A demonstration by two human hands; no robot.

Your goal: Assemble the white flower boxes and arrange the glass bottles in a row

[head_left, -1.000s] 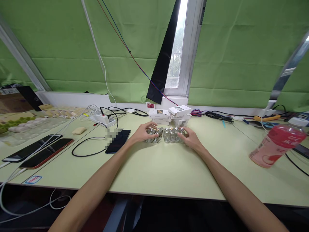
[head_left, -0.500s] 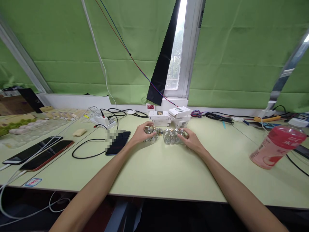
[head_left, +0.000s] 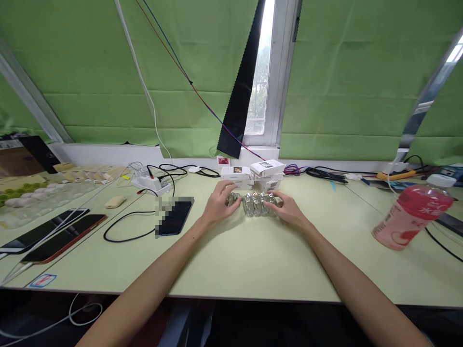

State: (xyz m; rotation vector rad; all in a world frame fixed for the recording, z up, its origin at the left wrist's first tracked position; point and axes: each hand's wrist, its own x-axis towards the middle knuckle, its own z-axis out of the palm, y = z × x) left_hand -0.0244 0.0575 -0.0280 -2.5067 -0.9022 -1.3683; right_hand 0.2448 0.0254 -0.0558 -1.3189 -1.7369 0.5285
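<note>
Several small clear glass bottles (head_left: 253,205) with shiny tops stand in a row on the table in front of me. My right hand (head_left: 285,208) is closed on the right end of this row, thumb on the near side and fingers behind. Curled around more glass bottles (head_left: 231,199) on the left is my left hand (head_left: 219,203), which hides most of them. A narrow gap separates the two groups. Just behind them lie stacked small white boxes, one left stack (head_left: 237,174) and one right stack (head_left: 267,167), with printed pictures on top.
To the left lie a dark phone (head_left: 177,217), two more phones on cables, a white power strip (head_left: 150,183) and an egg tray (head_left: 36,200). At the right stands a pink drink bottle (head_left: 412,217). Black cables (head_left: 325,174) run along the back edge.
My left hand has moved slightly right and now covers more of the left bottles, with its fingers raised higher over them. The right hand stays at its end of the row.
</note>
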